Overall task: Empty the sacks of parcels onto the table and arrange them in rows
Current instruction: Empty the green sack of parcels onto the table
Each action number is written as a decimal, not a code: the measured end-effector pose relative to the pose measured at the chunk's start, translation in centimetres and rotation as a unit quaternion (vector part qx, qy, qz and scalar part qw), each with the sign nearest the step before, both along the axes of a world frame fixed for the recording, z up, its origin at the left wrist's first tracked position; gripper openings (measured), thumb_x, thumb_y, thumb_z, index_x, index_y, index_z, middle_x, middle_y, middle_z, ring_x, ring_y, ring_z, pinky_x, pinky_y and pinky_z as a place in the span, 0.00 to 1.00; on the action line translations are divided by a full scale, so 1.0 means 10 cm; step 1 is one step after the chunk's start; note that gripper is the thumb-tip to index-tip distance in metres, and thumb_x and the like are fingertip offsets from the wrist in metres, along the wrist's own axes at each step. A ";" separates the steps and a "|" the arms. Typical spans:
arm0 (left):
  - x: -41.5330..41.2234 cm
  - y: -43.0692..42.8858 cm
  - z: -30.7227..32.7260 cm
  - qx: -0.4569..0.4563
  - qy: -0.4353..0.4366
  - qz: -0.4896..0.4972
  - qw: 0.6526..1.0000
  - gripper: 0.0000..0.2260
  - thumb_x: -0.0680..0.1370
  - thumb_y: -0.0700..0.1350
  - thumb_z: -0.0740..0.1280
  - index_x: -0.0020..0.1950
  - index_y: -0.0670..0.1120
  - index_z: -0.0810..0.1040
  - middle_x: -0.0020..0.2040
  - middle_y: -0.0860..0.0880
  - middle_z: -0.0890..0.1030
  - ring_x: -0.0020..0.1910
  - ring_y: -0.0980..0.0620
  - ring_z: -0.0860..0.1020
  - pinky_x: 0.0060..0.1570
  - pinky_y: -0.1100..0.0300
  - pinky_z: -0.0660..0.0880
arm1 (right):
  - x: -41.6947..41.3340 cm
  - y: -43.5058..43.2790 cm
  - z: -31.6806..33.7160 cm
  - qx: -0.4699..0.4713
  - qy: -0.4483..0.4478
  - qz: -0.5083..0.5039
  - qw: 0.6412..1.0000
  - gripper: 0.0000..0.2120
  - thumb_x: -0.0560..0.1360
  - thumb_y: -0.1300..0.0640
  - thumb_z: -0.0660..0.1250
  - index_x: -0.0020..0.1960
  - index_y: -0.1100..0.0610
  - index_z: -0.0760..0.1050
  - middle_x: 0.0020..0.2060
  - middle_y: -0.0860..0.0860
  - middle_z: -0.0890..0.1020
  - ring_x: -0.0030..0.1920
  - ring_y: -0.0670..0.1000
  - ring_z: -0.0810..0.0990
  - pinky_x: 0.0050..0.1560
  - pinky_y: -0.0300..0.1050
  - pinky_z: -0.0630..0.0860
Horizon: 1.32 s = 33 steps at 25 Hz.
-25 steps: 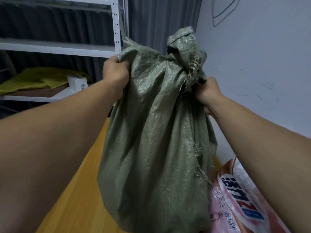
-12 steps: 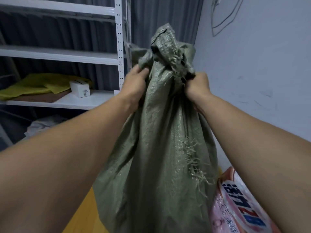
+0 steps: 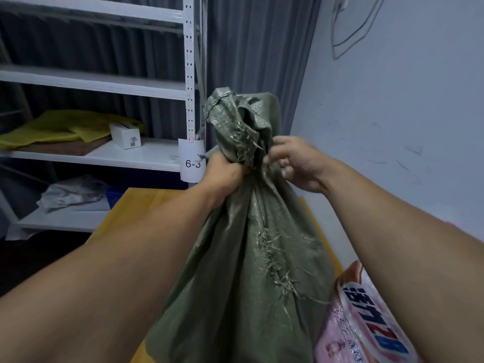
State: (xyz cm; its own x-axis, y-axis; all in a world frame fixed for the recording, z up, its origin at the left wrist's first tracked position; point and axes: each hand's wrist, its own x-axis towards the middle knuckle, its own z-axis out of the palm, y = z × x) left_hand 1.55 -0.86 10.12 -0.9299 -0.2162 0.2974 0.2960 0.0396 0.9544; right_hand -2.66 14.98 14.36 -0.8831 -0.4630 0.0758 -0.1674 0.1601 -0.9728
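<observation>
Head view: green sack [image 3: 235,271] is upright, bunched neck topmost.

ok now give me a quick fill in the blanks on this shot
1. The left hand grips the neck of a woven sack coloured ____.
2. The label on the shelf reads ____.
3. The other sack, at lower right with blue print, is ____.

Missing words: green; 6-3; pink

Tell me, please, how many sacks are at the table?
2: the green sack, gripped at its neck by the left hand, and the pink sack at lower right. More may be hidden.
</observation>
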 end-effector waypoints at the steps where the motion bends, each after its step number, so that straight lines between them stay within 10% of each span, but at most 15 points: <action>1: -0.01 0.01 0.01 0.019 -0.018 0.028 0.999 0.14 0.72 0.32 0.73 0.57 0.42 0.81 0.46 0.52 0.84 0.47 0.53 0.82 0.38 0.66 0.80 | 0.00 0.11 -0.12 0.068 0.023 0.004 0.997 0.24 0.62 0.59 0.78 0.56 0.59 0.77 0.47 0.52 0.84 0.43 0.45 0.84 0.43 0.41 0.79; 5: -0.07 0.11 0.39 0.099 -0.022 0.074 0.992 0.12 0.73 0.36 0.69 0.56 0.41 0.80 0.50 0.43 0.84 0.50 0.45 0.83 0.48 0.52 0.82 | 0.23 0.09 -0.56 0.127 0.041 0.064 0.989 0.41 0.61 0.49 0.85 0.70 0.53 0.74 0.59 0.46 0.84 0.59 0.45 0.83 0.64 0.46 0.76; 9: -0.19 0.13 0.89 0.184 -0.028 0.049 0.981 0.19 0.71 0.38 0.69 0.60 0.35 0.78 0.49 0.38 0.84 0.45 0.42 0.84 0.43 0.49 0.84 | 0.28 -0.19 -0.22 -0.006 0.041 0.034 0.999 0.28 0.64 0.57 0.83 0.62 0.58 0.80 0.51 0.50 0.87 0.54 0.50 0.86 0.59 0.47 0.80; 16: -0.06 0.01 0.37 0.219 -0.129 -0.052 0.966 0.15 0.77 0.45 0.72 0.59 0.37 0.81 0.49 0.39 0.86 0.47 0.42 0.85 0.46 0.46 0.83 | 0.35 -0.34 -0.55 0.057 0.050 -0.124 0.989 0.05 0.70 0.66 0.72 0.45 0.62 0.83 0.34 0.52 0.86 0.34 0.48 0.85 0.34 0.41 0.80; 20: 0.22 -0.27 0.28 0.015 -0.116 -0.114 0.987 0.15 0.74 0.51 0.75 0.55 0.42 0.82 0.46 0.49 0.87 0.44 0.53 0.85 0.37 0.65 0.79 | 0.24 -0.35 -0.50 0.046 0.031 -0.156 0.986 0.13 0.66 0.57 0.73 0.49 0.61 0.82 0.40 0.56 0.87 0.41 0.56 0.87 0.45 0.56 0.85; 23: 0.36 -0.42 -0.01 -0.161 -0.147 -0.167 0.961 0.17 0.70 0.49 0.79 0.56 0.52 0.80 0.50 0.56 0.86 0.51 0.56 0.84 0.50 0.65 0.79 | 0.30 -0.37 -0.39 0.041 0.044 -0.188 0.980 0.18 0.63 0.54 0.73 0.50 0.63 0.81 0.42 0.59 0.86 0.43 0.59 0.86 0.43 0.57 0.84; 27: 0.31 -0.36 -0.02 -0.193 -0.135 -0.198 0.952 0.26 0.67 0.53 0.81 0.62 0.53 0.79 0.55 0.54 0.85 0.56 0.55 0.83 0.61 0.55 0.76 | 0.26 -0.45 0.00 -0.071 0.040 -0.209 0.975 0.08 0.67 0.66 0.67 0.45 0.66 0.80 0.40 0.61 0.86 0.40 0.59 0.87 0.39 0.56 0.84; 33: 0.22 -0.17 -0.44 -0.197 -0.225 -0.091 0.950 0.10 0.72 0.46 0.73 0.52 0.45 0.82 0.48 0.45 0.86 0.47 0.46 0.85 0.56 0.48 0.80 | 0.24 -0.44 -0.33 -0.049 -0.073 -0.146 0.985 0.10 0.70 0.64 0.74 0.51 0.65 0.80 0.41 0.61 0.87 0.43 0.61 0.87 0.49 0.63 0.83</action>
